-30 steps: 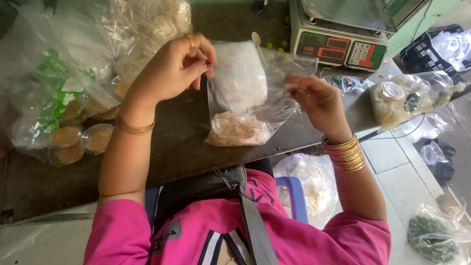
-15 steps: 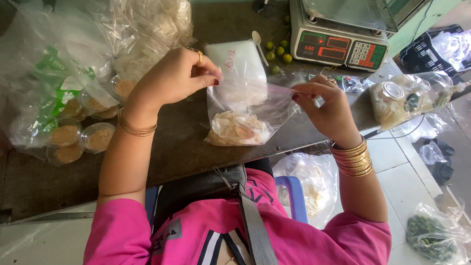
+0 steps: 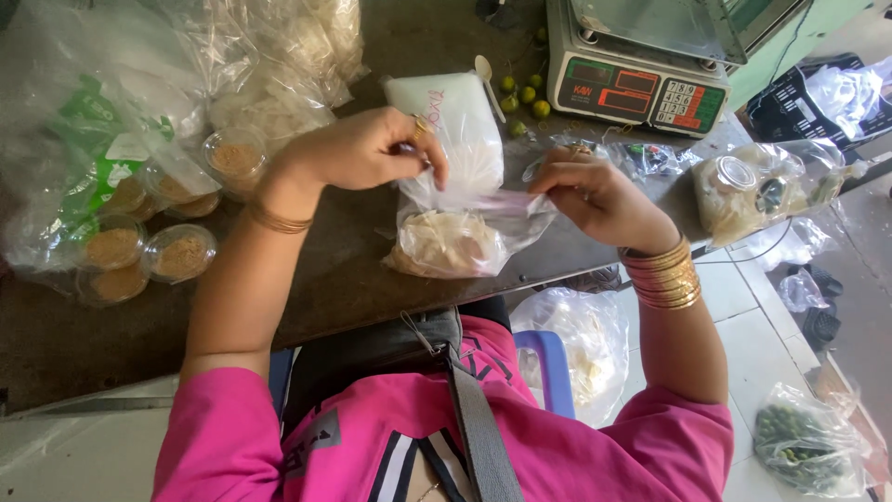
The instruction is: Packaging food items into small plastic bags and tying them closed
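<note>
Both hands — left hand [image 3: 358, 149], right hand [image 3: 595, 195] — pinched the mouth of a clear plastic bag of beige powder [image 3: 455, 237] on the dark counter [image 3: 353, 279] — filled, seemingly not yet sealed

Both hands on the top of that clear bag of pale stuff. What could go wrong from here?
1. The left hand and right hand pinch only the top strip of the clear bag; an uneven press may leave a gap, letting contents leak.
2. The bag lies close to the table edge, so a tug might slide it off.
</note>
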